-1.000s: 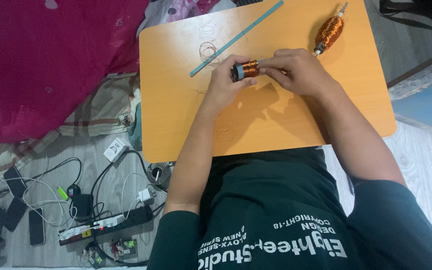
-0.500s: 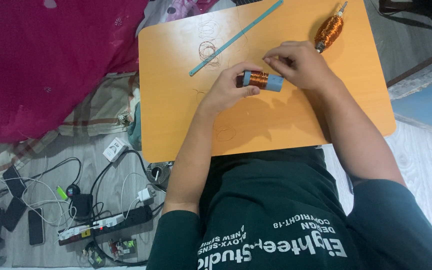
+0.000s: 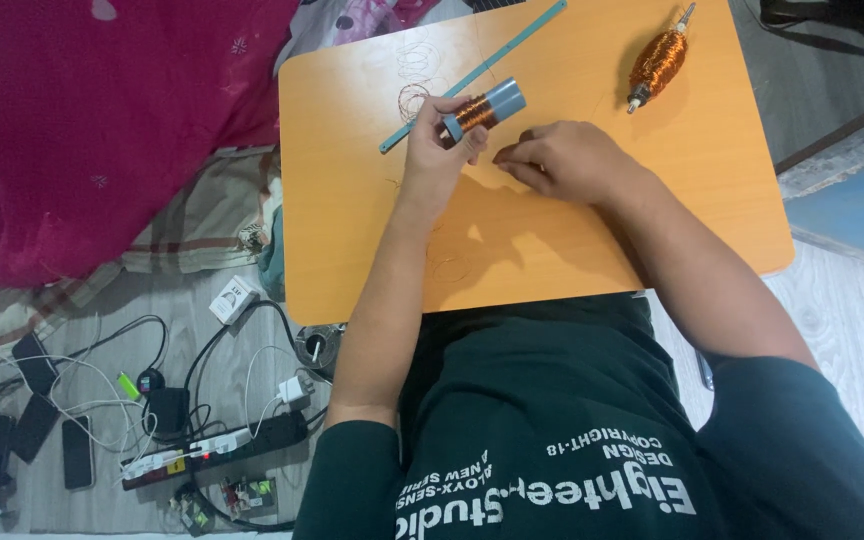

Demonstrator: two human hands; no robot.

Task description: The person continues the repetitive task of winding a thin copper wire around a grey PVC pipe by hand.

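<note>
Orange and bare in front of you, the surface [image 3: 552, 240] carries a teal strip [image 3: 472, 75] and a copper-wound spindle [image 3: 658, 60] near its far edge. Since half a second ago, your left hand [image 3: 439, 150] has lifted the coil tube [image 3: 482, 108] up and away toward the strip, and your right hand [image 3: 562, 160] has let go of it. Your left fingers are closed around the tube: a grey cylinder, its near half wrapped in copper wire. Your right hand rests just beside it, fingertips pinched together; whether they grip wire, you cannot tell.
</note>
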